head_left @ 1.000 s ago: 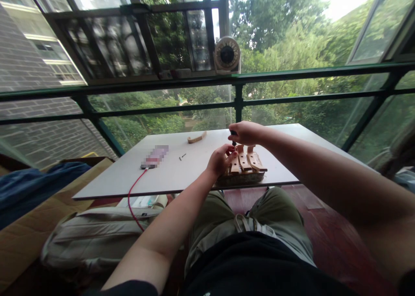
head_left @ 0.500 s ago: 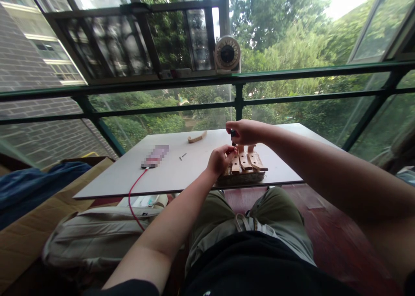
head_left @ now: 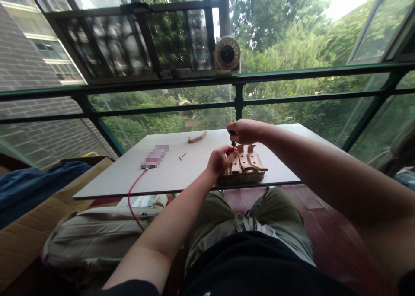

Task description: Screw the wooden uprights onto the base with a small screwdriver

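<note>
A small wooden assembly [head_left: 248, 162] of several slats lies at the near edge of the white table [head_left: 168, 175]. My right hand [head_left: 244, 132] is closed around a dark-handled screwdriver [head_left: 232, 138] held upright over the slats' far left end. My left hand [head_left: 219, 160] rests against the left side of the assembly, fingers pinched near the screwdriver tip; what they pinch is too small to name.
A curved wooden piece [head_left: 196, 137] lies at the table's far side, loose screws [head_left: 183, 156] mid-table, and a phone [head_left: 154, 156] with a red cable [head_left: 132, 201] at the left. Green railing [head_left: 207, 77] behind; bags and a cardboard box [head_left: 29, 227] on the left floor.
My right hand lifted slightly with the screwdriver half a second ago and has settled back down a little. My left hand stays by the slats.
</note>
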`<state>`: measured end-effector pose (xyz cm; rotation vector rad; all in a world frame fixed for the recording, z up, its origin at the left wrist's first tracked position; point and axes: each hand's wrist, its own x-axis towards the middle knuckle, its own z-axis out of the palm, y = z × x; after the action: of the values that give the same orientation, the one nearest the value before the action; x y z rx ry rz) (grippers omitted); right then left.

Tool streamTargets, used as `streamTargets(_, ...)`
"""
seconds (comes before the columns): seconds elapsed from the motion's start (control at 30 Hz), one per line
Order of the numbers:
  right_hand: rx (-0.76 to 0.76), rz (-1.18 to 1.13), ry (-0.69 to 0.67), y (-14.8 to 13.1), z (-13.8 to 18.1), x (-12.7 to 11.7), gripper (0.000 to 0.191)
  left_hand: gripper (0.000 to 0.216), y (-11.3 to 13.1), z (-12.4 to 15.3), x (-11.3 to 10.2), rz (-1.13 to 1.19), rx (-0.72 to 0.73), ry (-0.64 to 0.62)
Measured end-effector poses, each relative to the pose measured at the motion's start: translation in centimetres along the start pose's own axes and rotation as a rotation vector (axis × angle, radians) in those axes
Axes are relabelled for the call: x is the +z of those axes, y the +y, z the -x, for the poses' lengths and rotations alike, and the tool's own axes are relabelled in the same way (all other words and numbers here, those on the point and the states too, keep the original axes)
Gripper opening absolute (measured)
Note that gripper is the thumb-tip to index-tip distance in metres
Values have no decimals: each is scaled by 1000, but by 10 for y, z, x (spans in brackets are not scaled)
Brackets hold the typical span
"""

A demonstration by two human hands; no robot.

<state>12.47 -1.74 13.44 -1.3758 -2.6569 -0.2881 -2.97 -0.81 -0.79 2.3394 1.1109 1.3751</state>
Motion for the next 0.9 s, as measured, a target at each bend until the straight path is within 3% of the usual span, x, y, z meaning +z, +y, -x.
streamTargets(0.63, 41, 17, 9, 3, -1, 6, 30, 18, -6, -1, 2, 42, 7, 9)
streamTargets(0.9, -31, -94, -39, 5, 0, 7, 26, 19, -4, -1, 0, 4, 24, 6)
